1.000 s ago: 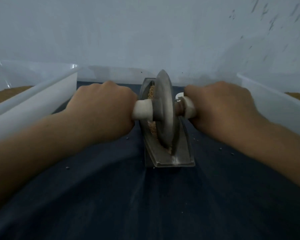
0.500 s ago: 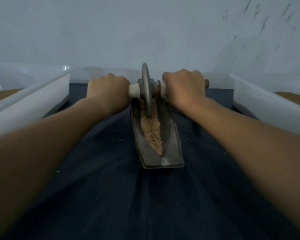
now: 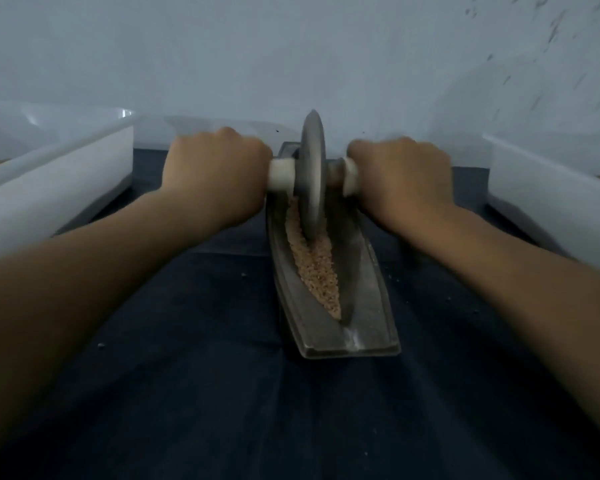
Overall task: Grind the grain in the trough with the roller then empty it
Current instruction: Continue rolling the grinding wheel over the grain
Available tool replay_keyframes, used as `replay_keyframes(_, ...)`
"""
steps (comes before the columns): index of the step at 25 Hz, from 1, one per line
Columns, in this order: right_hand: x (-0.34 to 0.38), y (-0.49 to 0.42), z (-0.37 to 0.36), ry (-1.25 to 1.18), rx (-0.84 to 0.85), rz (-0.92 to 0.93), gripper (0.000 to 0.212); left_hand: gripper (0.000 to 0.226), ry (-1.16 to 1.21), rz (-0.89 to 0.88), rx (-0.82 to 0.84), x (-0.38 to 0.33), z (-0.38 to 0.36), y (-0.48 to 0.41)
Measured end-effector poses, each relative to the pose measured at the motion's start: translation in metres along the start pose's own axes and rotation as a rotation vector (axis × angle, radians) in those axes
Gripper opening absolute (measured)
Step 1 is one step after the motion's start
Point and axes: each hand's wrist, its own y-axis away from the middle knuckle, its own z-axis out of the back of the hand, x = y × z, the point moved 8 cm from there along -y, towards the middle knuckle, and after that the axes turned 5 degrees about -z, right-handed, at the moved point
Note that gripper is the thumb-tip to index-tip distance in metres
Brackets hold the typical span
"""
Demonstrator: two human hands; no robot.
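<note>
Over boat-shaped metal trough (image 3: 368, 306) of coarse grain (image 3: 317, 271), left hand (image 3: 215, 174) and right hand (image 3: 399, 178) fisted round disc roller (image 3: 312, 174) handles (image 3: 281, 174).

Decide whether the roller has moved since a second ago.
Yes: the roller has rolled away along the trough, from its near end towards its far end.
</note>
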Motion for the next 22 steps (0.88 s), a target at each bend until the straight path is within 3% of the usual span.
replay_keyframes(5, -0.001, -0.027, -0.023, -0.058, 0.056, -0.021, 0.007, 0.01, 0.016, 0.02, 0.064, 0.001, -0.005, -0.024)
replay_keyframes(9, -0.004, 0.026, 0.014, -0.043, 0.022, 0.038, 0.022, 0.002, -0.029, -0.07, -0.035, -0.007, 0.024, 0.023)
replay_keyframes(14, -0.012, 0.055, 0.052, 0.029, -0.002, 0.084, 0.031, 0.011, 0.035, -0.162, -0.058, -0.002, 0.044, 0.051)
replay_keyframes(20, 0.004, -0.018, -0.01, 0.046, 0.02, -0.002, 0.006, 0.015, 0.065, 0.013, 0.06, 0.009, -0.016, -0.019)
replay_keyframes(22, 0.01, -0.038, -0.013, 0.058, 0.023, -0.019, 0.013, 0.015, 0.116, 0.064, 0.101, 0.014, -0.024, -0.024)
